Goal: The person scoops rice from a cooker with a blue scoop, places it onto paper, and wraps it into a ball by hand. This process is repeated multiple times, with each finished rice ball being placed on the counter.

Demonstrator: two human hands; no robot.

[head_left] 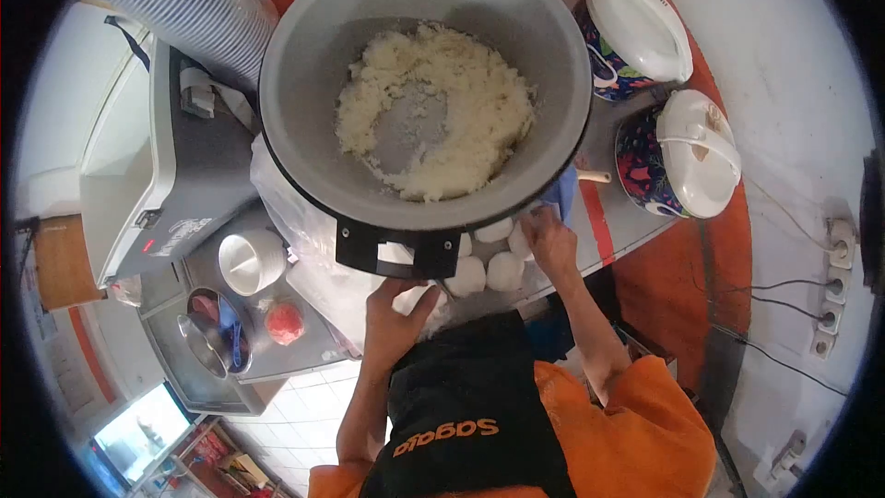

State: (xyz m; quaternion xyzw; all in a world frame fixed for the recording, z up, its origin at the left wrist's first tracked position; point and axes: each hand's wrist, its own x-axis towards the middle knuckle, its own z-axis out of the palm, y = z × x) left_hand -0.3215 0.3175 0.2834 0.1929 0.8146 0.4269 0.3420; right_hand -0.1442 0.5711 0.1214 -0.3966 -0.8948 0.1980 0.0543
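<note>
Several rounded white lumps [467, 277], perhaps shaped rice, sit close together under the front rim of a large grey pot [295, 120]. Cooked white rice [479, 129] lies in a ring inside the pot. My left hand [396, 318] is just below the pot's black handle [396, 252], left of the lumps, fingers curled and partly hidden. Clear plastic bags [332, 300] lie beside it. My right hand [551, 244] is at the right side of the lumps, fingers bent against the rightmost one. What either hand pinches is hidden.
Two patterned containers with white lids [636, 23] [705, 161] stand at right, near a wooden handle [595, 176]. To the left are a grey cooler box [198, 157], white bowls [252, 261], a metal bowl [203, 346] and a red bundle [284, 323]. Power sockets [837, 267] line the right wall.
</note>
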